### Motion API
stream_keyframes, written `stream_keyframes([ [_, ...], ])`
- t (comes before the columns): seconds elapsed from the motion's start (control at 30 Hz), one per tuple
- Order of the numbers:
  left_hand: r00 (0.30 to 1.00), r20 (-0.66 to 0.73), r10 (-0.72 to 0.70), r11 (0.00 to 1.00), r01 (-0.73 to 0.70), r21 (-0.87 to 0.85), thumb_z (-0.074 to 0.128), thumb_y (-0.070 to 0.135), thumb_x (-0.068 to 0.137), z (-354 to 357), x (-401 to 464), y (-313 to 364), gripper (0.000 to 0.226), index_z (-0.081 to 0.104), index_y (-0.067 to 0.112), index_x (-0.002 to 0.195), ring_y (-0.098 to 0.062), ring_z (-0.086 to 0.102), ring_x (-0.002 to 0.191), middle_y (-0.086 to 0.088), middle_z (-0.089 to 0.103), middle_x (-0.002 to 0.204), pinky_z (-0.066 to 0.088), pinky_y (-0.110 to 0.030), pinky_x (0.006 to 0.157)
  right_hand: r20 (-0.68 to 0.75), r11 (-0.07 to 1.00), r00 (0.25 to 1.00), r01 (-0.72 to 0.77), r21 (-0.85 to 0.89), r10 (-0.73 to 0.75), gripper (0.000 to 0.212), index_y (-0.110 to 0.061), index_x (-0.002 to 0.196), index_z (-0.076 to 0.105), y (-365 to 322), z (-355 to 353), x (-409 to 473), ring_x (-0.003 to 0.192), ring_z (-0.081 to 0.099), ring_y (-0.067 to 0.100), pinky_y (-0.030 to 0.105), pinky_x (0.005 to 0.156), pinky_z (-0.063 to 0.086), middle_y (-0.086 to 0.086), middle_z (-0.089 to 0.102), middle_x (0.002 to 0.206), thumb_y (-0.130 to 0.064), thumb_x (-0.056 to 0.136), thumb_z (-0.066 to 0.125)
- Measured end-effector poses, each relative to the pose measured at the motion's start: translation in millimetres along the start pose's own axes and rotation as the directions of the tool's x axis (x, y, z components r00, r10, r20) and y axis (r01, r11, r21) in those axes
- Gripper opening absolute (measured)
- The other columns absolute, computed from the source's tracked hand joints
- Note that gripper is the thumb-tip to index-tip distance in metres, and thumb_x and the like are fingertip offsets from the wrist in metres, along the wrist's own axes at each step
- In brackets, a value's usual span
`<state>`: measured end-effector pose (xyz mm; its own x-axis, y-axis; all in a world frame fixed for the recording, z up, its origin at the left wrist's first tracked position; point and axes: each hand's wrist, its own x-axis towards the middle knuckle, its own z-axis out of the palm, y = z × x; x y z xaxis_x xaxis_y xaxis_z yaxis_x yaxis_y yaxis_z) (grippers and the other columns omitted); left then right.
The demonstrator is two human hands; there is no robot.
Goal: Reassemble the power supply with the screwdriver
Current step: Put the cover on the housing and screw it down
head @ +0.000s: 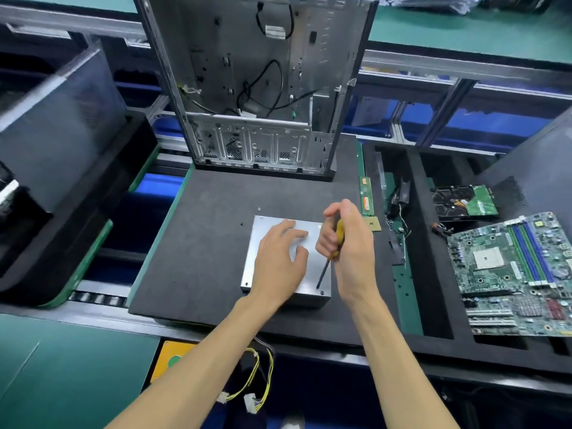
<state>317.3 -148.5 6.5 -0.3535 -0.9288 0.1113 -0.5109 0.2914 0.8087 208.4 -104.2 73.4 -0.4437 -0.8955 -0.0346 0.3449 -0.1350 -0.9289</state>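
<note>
A silver power supply box [312,270] lies flat on the black foam mat [198,243]. My left hand [278,258] rests on its lid with fingers spread and relaxed, pressing it down. My right hand [346,239] grips a screwdriver [332,252] with a yellow handle, its dark shaft slanting down to the lid's near right corner beside a screw [322,292]. Yellow and black cables with white plugs [253,388] hang off the table's front edge below the box.
An open computer case [257,88] stands upright behind the mat. To the right lie a RAM stick [366,196], a hard drive [464,201] and a motherboard [513,274] in black foam trays. Two small screws [259,209] lie on the mat beyond the box.
</note>
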Motion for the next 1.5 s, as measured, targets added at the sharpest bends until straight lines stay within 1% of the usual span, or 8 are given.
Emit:
stream_keyframes([
  [0.1, 0.989, -0.133, -0.071, 0.976, 0.041, -0.216, 0.057, -0.004, 0.091, -22.1, 12.9, -2.5, 0.026, 0.072, 0.014, 0.104, -0.004, 0.062, 0.104, 0.002, 0.069, 0.113, 0.046, -0.015, 0.092, -0.002, 0.988, 0.999, -0.053, 0.144, 0.053, 0.031, -0.019, 0.070, 0.045, -5.3, 4.0, 21.0, 0.046, 0.021, 0.010, 0.021, 0.040, 0.022, -0.004, 0.025, 0.056, -0.030, 0.094, 0.061],
  [0.23, 0.945, -0.269, -0.186, 0.964, 0.124, -0.234, 0.056, -0.004, 0.091, -53.7, 38.7, -32.2, 0.025, 0.072, 0.014, 0.097, -0.003, 0.062, 0.083, 0.003, 0.069, 0.098, 0.045, -0.008, 0.074, -0.013, 0.861, 0.983, -0.155, 0.484, 0.184, 0.039, -0.022, 0.065, 0.038, -8.6, 7.3, 51.7, 0.041, 0.016, 0.006, 0.019, 0.035, 0.018, -0.008, 0.019, 0.052, -0.028, 0.099, 0.058],
  [0.4, 0.916, -0.136, -0.376, 0.926, 0.366, -0.094, 0.057, -0.001, 0.092, -69.6, 67.4, -88.9, 0.023, 0.069, 0.015, 0.102, -0.004, 0.059, 0.076, 0.001, 0.068, 0.090, 0.050, -0.015, 0.075, 0.029, 0.509, 0.933, -0.221, 0.832, 0.357, 0.036, -0.022, 0.061, 0.038, 1.4, 11.5, 86.1, 0.040, 0.017, 0.008, 0.019, 0.036, 0.016, -0.009, 0.021, 0.048, -0.023, 0.085, 0.065],
  [0.53, 0.926, -0.071, -0.371, 0.926, 0.375, 0.051, 0.063, 0.003, 0.091, -62.0, 79.8, -114.6, 0.017, 0.070, 0.014, 0.102, -0.005, 0.058, 0.070, 0.004, 0.066, 0.082, 0.045, -0.006, 0.066, 0.042, 0.386, 0.916, -0.209, 0.899, 0.398, 0.035, -0.021, 0.062, 0.039, 14.7, 13.6, 105.9, 0.039, 0.021, 0.008, 0.020, 0.034, 0.020, -0.009, 0.024, 0.049, -0.021, 0.084, 0.065],
  [0.83, 0.959, -0.019, -0.283, 0.929, 0.279, 0.243, 0.069, 0.016, 0.088, -54.4, 94.5, -121.9, 0.009, 0.068, 0.024, 0.083, -0.005, 0.058, 0.068, 0.011, 0.063, 0.080, 0.044, -0.023, 0.064, -0.004, 0.372, 0.896, -0.180, 0.911, 0.445, 0.035, -0.020, 0.059, 0.041, 32.5, 13.1, 128.0, 0.038, 0.023, 0.009, 0.021, 0.034, 0.022, -0.009, 0.026, 0.048, -0.021, 0.086, 0.063],
  [1.03, 0.896, 0.006, -0.443, 0.868, 0.431, -0.247, 0.075, 0.005, 0.081, -62.5, 98.7, -94.7, 0.016, 0.072, 0.019, 0.074, -0.015, 0.073, 0.071, 0.002, 0.074, 0.069, 0.058, -0.029, 0.072, -0.090, 0.430, 0.897, -0.118, 0.895, 0.432, 0.036, -0.019, 0.058, 0.040, 25.8, 13.9, 120.8, 0.042, 0.020, 0.010, 0.019, 0.039, 0.019, -0.009, 0.024, 0.052, -0.021, 0.087, 0.062],
  [1.17, 0.908, 0.014, -0.419, 0.773, 0.365, -0.519, 0.074, 0.001, 0.083, -74.3, 91.9, -56.9, 0.016, 0.076, 0.016, 0.078, -0.016, 0.073, 0.068, -0.002, 0.075, 0.075, 0.057, -0.023, 0.068, -0.117, 0.450, 0.910, -0.083, 0.889, 0.398, 0.039, -0.020, 0.059, 0.040, 14.2, 11.9, 107.1, 0.042, 0.019, 0.010, 0.020, 0.040, 0.018, -0.008, 0.024, 0.053, -0.024, 0.094, 0.057],
  [1.5, 0.932, 0.335, -0.139, 0.645, 0.342, -0.683, 0.074, 0.006, 0.089, -82.1, 28.6, 15.6, 0.009, 0.082, 0.010, 0.088, -0.024, 0.072, 0.077, -0.016, 0.075, 0.083, 0.060, -0.029, 0.073, -0.169, 0.432, 0.941, 0.027, 0.901, 0.293, 0.035, -0.020, 0.061, 0.039, -7.8, 2.6, 54.4, 0.042, 0.019, 0.009, 0.020, 0.037, 0.020, -0.008, 0.023, 0.051, -0.023, 0.092, 0.054],
])
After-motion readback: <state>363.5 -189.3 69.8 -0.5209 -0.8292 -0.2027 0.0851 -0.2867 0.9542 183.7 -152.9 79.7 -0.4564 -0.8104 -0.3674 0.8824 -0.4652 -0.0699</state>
